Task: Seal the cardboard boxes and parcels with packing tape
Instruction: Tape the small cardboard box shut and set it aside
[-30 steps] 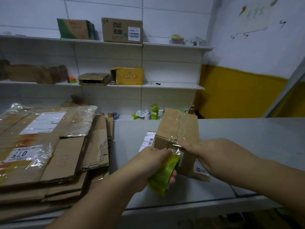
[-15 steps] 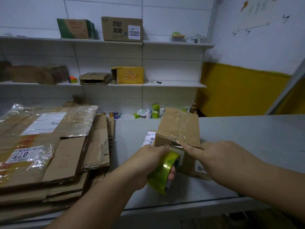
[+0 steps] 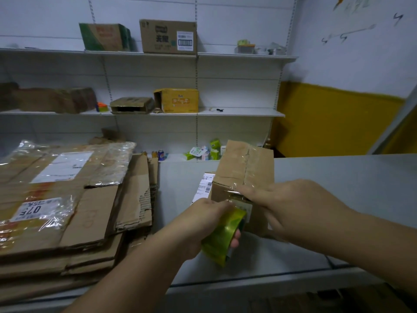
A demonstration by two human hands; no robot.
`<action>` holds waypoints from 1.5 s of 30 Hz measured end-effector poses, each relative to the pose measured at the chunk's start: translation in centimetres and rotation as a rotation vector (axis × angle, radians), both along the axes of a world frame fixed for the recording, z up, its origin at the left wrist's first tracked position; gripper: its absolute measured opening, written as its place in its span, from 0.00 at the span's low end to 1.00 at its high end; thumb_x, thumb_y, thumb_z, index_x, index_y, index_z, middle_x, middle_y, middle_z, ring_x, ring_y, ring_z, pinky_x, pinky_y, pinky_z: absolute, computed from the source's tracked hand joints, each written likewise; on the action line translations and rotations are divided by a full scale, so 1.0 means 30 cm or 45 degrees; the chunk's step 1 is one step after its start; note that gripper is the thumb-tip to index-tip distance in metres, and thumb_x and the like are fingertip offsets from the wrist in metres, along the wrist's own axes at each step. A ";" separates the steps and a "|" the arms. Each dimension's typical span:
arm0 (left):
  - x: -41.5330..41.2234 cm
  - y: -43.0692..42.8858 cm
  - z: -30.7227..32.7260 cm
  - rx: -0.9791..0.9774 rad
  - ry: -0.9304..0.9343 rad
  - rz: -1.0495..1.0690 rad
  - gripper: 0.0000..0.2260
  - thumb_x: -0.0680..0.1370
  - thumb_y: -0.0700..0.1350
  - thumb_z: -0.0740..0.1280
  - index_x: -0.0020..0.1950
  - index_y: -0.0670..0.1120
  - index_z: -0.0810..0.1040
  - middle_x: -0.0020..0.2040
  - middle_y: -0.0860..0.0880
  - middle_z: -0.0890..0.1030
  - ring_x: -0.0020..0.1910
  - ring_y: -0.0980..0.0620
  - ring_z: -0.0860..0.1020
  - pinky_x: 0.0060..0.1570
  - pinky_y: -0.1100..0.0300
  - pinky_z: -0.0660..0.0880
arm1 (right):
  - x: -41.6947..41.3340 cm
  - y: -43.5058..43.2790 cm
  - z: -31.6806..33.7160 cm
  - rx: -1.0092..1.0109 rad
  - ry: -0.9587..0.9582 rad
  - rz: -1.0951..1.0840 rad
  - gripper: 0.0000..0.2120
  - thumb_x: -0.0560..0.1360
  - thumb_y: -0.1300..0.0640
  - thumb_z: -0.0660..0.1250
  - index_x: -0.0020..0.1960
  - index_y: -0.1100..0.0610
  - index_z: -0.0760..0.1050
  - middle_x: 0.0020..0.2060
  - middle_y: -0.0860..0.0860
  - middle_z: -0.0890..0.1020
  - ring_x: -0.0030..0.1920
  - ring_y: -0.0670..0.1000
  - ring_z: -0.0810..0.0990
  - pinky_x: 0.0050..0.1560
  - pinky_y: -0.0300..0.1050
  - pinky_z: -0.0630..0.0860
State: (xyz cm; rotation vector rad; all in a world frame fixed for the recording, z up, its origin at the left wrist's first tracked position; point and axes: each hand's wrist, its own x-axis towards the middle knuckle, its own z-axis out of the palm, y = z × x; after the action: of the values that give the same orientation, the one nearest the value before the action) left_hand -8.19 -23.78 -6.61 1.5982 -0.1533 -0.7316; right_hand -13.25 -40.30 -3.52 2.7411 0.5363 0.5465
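A small cardboard box (image 3: 246, 168) stands on the grey counter (image 3: 338, 177), clear tape running along its top seam and down its near face. My left hand (image 3: 203, 224) grips a yellow-green roll of packing tape (image 3: 223, 236) just in front of the box, a strip stretched from the roll up to the box's near edge. My right hand (image 3: 291, 204) lies over the box's near right corner, fingers pressing the tape against the edge. A white shipping label (image 3: 204, 188) is stuck on the box's left side.
A tall stack of flattened cardboard (image 3: 67, 199) with plastic-wrapped labels fills the counter's left. Wall shelves (image 3: 237, 112) behind hold several boxes. Small cartons and cans (image 3: 203, 152) sit behind the counter. The counter's right side is bare grey surface.
The tape roll has tilted and risen slightly toward the box. My right hand has slid a little along the box's near edge over the tape.
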 end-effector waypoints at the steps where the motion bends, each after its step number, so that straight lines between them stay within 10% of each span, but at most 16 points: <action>1: 0.001 -0.001 -0.001 -0.002 -0.002 0.000 0.13 0.81 0.46 0.59 0.48 0.37 0.76 0.31 0.42 0.79 0.26 0.48 0.77 0.30 0.62 0.76 | 0.019 0.015 -0.007 -0.015 0.021 0.024 0.24 0.78 0.52 0.56 0.74 0.42 0.62 0.42 0.50 0.80 0.34 0.50 0.71 0.28 0.36 0.48; 3: 0.002 -0.002 0.000 0.004 -0.002 -0.013 0.14 0.81 0.47 0.60 0.49 0.37 0.77 0.31 0.43 0.79 0.26 0.49 0.78 0.31 0.61 0.76 | 0.029 0.028 -0.013 -0.099 0.137 -0.073 0.29 0.81 0.48 0.56 0.77 0.43 0.47 0.53 0.53 0.78 0.46 0.54 0.75 0.28 0.39 0.52; 7: 0.005 -0.002 0.006 0.002 0.004 -0.026 0.13 0.80 0.48 0.61 0.47 0.38 0.77 0.31 0.43 0.79 0.26 0.49 0.78 0.32 0.61 0.77 | 0.027 0.026 -0.027 -0.283 0.018 -0.072 0.34 0.74 0.42 0.68 0.75 0.41 0.57 0.44 0.55 0.81 0.40 0.54 0.80 0.27 0.39 0.48; 15: 0.010 0.003 0.007 0.013 0.021 -0.006 0.13 0.81 0.47 0.60 0.50 0.37 0.76 0.29 0.43 0.79 0.25 0.50 0.77 0.31 0.62 0.77 | 0.037 -0.004 -0.038 -0.260 0.263 -0.161 0.32 0.81 0.55 0.55 0.77 0.44 0.41 0.54 0.55 0.77 0.47 0.55 0.75 0.30 0.41 0.57; 21: 0.026 0.020 0.000 -0.009 0.093 -0.008 0.13 0.81 0.47 0.60 0.54 0.38 0.75 0.31 0.43 0.80 0.26 0.49 0.77 0.32 0.61 0.77 | -0.010 -0.084 -0.062 -0.105 0.203 -0.059 0.25 0.81 0.51 0.52 0.76 0.41 0.51 0.51 0.49 0.79 0.40 0.46 0.73 0.32 0.39 0.63; 24: 0.022 0.022 -0.001 -0.026 0.120 -0.021 0.13 0.81 0.48 0.60 0.56 0.39 0.73 0.31 0.42 0.80 0.26 0.49 0.78 0.34 0.59 0.78 | -0.052 -0.112 -0.014 0.327 -0.008 0.031 0.20 0.76 0.46 0.51 0.62 0.44 0.76 0.32 0.44 0.80 0.27 0.42 0.69 0.26 0.30 0.58; 27: 0.018 0.016 -0.005 -0.065 0.144 -0.014 0.12 0.81 0.47 0.60 0.58 0.40 0.73 0.33 0.42 0.80 0.27 0.49 0.78 0.32 0.60 0.78 | -0.011 -0.098 0.053 0.729 -0.048 0.041 0.19 0.79 0.38 0.49 0.50 0.46 0.75 0.29 0.43 0.75 0.32 0.44 0.74 0.26 0.34 0.61; 35: -0.008 0.020 -0.017 -0.130 0.108 -0.016 0.11 0.81 0.47 0.60 0.55 0.41 0.75 0.34 0.40 0.80 0.30 0.46 0.79 0.33 0.58 0.77 | 0.197 -0.024 0.012 0.389 -0.064 -0.223 0.25 0.71 0.31 0.62 0.62 0.44 0.73 0.51 0.46 0.79 0.49 0.48 0.75 0.37 0.41 0.64; 40: -0.016 0.022 -0.027 -0.137 0.062 0.043 0.10 0.80 0.48 0.62 0.49 0.41 0.76 0.31 0.42 0.82 0.28 0.48 0.80 0.30 0.61 0.78 | 0.197 -0.005 -0.024 0.326 -0.089 -0.191 0.18 0.73 0.36 0.62 0.52 0.48 0.76 0.41 0.48 0.73 0.43 0.50 0.71 0.37 0.42 0.63; 45: -0.024 0.033 -0.043 -0.182 0.037 -0.030 0.16 0.79 0.52 0.61 0.54 0.39 0.76 0.36 0.39 0.81 0.32 0.44 0.80 0.36 0.57 0.78 | 0.207 -0.030 -0.042 0.362 -0.099 -0.082 0.22 0.72 0.35 0.65 0.57 0.49 0.78 0.51 0.51 0.81 0.52 0.53 0.77 0.41 0.42 0.66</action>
State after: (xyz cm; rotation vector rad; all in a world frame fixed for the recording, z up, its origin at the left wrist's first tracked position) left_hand -8.90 -22.79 -7.90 1.4515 -0.1989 -0.7457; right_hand -7.05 -41.20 -4.78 2.9749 0.3743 0.7628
